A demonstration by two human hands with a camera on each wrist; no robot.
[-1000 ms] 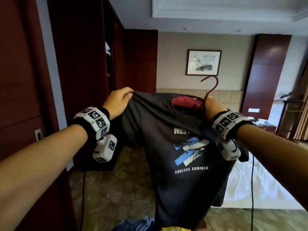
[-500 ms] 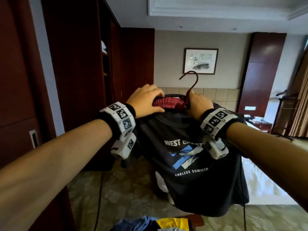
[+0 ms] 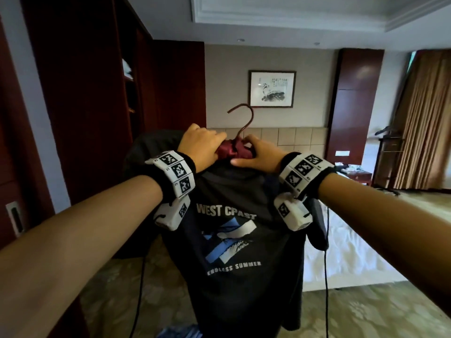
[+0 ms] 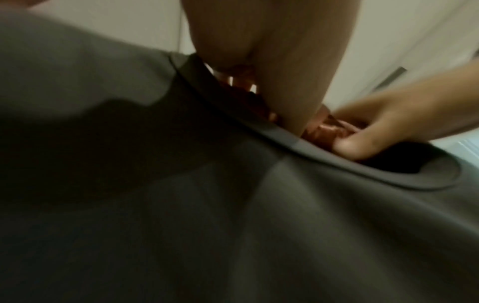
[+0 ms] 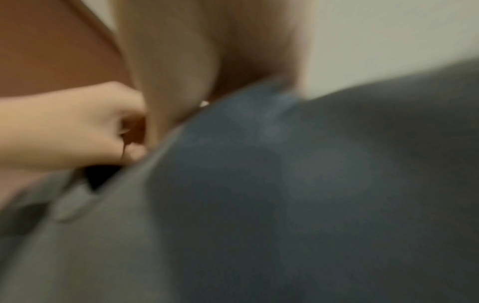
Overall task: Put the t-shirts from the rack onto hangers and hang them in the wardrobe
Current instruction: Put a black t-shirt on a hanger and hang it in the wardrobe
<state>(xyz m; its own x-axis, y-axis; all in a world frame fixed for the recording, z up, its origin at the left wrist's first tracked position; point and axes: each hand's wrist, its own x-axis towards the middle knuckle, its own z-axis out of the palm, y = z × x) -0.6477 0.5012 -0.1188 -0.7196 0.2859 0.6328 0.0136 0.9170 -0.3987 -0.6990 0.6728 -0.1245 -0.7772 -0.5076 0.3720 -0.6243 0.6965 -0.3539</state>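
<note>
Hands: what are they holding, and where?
Both hands, left and right, grip the padded red hanger at the dark t-shirt's neck.

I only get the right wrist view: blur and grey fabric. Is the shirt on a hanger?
Observer: Yes. In the head view the dark t-shirt hangs from a red hanger, and the hook sticks up above the collar.
Operator: Which hand has it?
Observer: Both. The left hand and the right hand grip the hanger's red middle at the collar, one on each side of the hook.
Operator: Hung in the wardrobe?
Observer: Not yet. The wardrobe stands to the left, and the shirt is held up in the air in front of the person.
</note>
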